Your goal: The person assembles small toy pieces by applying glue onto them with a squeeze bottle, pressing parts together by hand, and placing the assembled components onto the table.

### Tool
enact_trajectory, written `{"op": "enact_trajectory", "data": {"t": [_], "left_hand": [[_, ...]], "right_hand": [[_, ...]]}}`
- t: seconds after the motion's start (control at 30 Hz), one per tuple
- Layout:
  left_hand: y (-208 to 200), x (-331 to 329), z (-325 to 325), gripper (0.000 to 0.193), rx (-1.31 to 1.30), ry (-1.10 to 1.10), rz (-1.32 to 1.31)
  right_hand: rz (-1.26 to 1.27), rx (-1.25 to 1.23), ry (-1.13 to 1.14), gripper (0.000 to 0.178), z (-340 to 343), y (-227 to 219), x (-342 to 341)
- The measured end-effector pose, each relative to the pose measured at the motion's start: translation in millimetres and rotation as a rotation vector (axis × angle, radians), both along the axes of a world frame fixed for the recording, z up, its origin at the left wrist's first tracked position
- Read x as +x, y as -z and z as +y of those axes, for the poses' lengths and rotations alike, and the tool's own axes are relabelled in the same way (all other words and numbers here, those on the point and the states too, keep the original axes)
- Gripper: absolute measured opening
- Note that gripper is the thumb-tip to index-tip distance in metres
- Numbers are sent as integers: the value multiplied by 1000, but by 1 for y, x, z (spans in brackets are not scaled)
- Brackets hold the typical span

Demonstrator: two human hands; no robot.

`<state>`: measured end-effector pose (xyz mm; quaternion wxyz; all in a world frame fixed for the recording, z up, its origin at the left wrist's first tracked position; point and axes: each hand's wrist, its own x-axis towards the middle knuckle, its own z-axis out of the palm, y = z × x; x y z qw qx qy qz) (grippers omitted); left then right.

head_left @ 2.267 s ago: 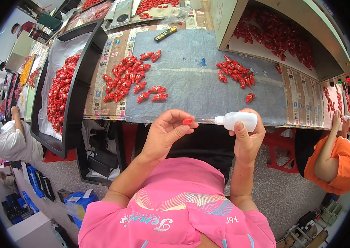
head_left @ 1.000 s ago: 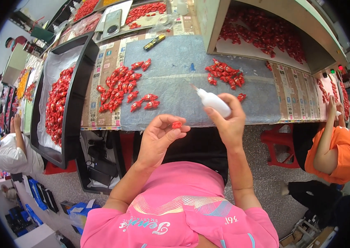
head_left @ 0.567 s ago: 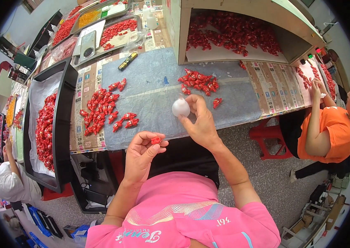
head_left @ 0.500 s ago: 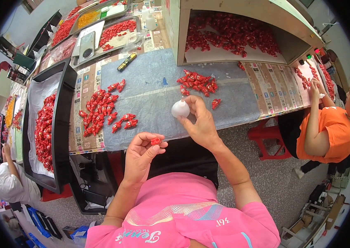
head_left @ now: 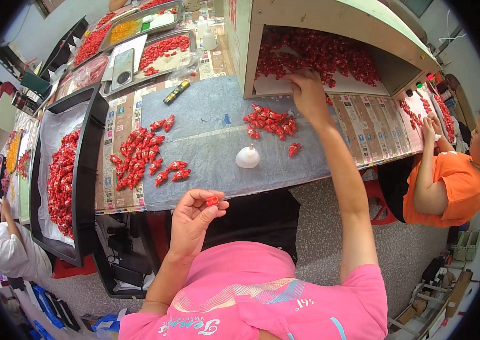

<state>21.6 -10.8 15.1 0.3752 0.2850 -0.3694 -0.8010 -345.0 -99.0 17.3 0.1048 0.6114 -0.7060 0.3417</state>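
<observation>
My left hand (head_left: 194, 218) pinches a small red plastic piece (head_left: 212, 201) with a hollow in its upward face, in front of the table's near edge. Stretched far forward, my right hand (head_left: 308, 93) is at the mouth of a pale box (head_left: 249, 62) that lies on its side. Its bent fingertips are at the edge of a heap of red pieces (head_left: 336, 48) inside; whether they grip one is hidden. On the blue-grey mat (head_left: 194, 150) stands a white squeeze bottle (head_left: 247, 158) with a narrow tip, touched by neither hand. Beyond it lies a small pile of red figures (head_left: 271, 120).
More red figures (head_left: 138, 156) lie left of the mat's middle, beside a black tray (head_left: 98, 113) holding many others. A black-and-gold tube (head_left: 176, 92) and a phone (head_left: 122, 69) lie farther back. A co-worker in orange (head_left: 449, 190) sits at the right, another in white (head_left: 16, 249) at the left.
My right hand has let go of the squeeze bottle, which now stands on the mat, and has moved forward and right to the box. My left hand keeps its red piece, nearly unmoved.
</observation>
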Motion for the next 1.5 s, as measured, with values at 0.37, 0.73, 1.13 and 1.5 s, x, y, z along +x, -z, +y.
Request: {"op": "enact_trajectory", "data": {"t": [0.37, 0.73, 1.13, 1.5], "left_hand": [[3, 4, 0, 19, 13, -10, -18], [4, 1, 3, 25, 53, 7, 21], [8, -9, -1, 22, -93, 27, 15], [7, -13, 5, 23, -300, 24, -13]], "right_hand": [[162, 145, -115, 15, -41, 9, -25], [-95, 80, -149, 18, -11, 4, -7], [-888, 130, -489, 13, 149, -19, 164], [-951, 80, -369, 19, 160, -11, 190]]}}
